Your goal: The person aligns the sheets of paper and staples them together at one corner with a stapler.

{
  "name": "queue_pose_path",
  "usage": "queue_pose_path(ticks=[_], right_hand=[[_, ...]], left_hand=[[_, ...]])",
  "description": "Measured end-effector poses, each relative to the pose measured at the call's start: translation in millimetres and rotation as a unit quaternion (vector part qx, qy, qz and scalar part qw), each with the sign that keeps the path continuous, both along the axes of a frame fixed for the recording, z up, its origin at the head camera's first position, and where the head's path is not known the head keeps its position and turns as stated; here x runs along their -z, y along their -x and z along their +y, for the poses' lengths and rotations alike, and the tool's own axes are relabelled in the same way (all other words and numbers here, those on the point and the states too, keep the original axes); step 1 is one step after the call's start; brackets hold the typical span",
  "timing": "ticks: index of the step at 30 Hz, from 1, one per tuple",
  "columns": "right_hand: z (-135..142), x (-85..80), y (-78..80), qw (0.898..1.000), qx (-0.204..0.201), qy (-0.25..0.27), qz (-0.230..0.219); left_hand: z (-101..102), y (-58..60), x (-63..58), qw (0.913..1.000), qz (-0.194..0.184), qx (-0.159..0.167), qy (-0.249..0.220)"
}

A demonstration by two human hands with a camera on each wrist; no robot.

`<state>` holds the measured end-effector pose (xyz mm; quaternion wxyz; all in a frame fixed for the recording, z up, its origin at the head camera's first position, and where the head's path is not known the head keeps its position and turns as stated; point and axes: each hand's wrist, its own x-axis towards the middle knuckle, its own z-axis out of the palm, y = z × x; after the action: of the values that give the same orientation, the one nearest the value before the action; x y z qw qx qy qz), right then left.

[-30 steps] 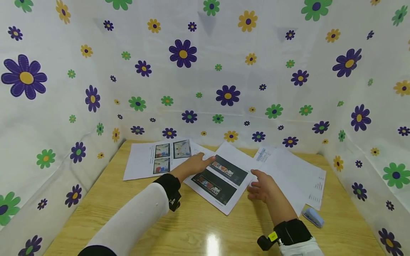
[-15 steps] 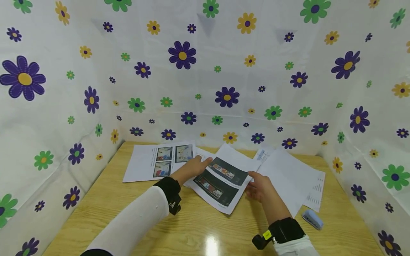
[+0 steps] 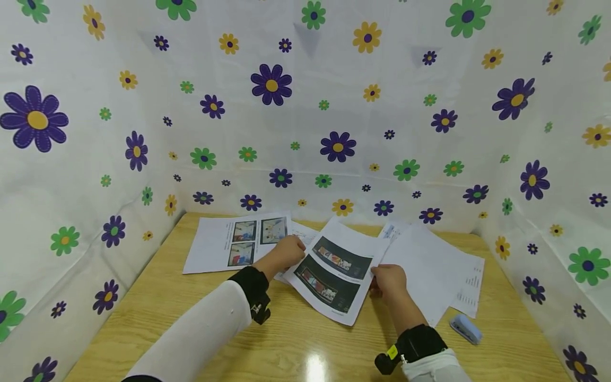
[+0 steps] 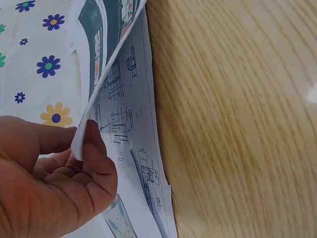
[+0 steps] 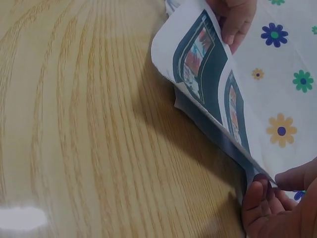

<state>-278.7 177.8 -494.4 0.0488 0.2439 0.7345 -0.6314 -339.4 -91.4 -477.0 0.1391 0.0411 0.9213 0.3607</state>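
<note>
A paper sheet printed with two dark pictures is raised off the table at the centre, bowed between both hands. My left hand pinches its left edge between thumb and curled fingers, as the left wrist view shows up close. At the right edge, my right hand pinches the same sheet, thumb on top and fingers beneath. Under it in the left wrist view lies a paper with line drawings. The sheet's edge looks thick there; whether it is several sheets, I cannot tell.
Left of centre lies a paper with several small photos. Mostly blank white papers overlap on the right, with a light blue stapler near their front edge. Flower-patterned white cloth encloses the wooden table at the back and sides.
My right hand has closed on the sheet's right edge, and the left hand has gripped its left edge. The sheet has lifted, bowed and shifted slightly right.
</note>
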Motion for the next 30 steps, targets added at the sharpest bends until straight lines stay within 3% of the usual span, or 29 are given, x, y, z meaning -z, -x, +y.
queue_pose_path(ticks=[3, 9, 15, 23, 30], right_hand=[[-1, -1.1, -0.3, 1.0, 0.004, -0.015, 0.01], [-4, -9.9, -1.2, 0.998, -0.004, -0.052, 0.035], [-1, -19.9, -2.5, 0.998, -0.03, -0.035, 0.038], [5, -23.3, -8.6, 0.998, -0.053, -0.003, 0.028], [8, -25.0, -20.1, 0.996, -0.084, -0.021, 0.029]], left_hand=[[-2, 0.0, -0.1, 0.9992, -0.023, -0.015, -0.029], [-4, -6.5, -1.9, 0.9965, -0.052, -0.049, -0.043], [-8, -14.3, 2.3, 0.9897, -0.09, -0.058, -0.095], [-20, -16.1, 6.5, 0.9796, -0.079, -0.066, -0.172], [-27, -26.7, -2.4, 0.9709, -0.09, -0.065, -0.212]])
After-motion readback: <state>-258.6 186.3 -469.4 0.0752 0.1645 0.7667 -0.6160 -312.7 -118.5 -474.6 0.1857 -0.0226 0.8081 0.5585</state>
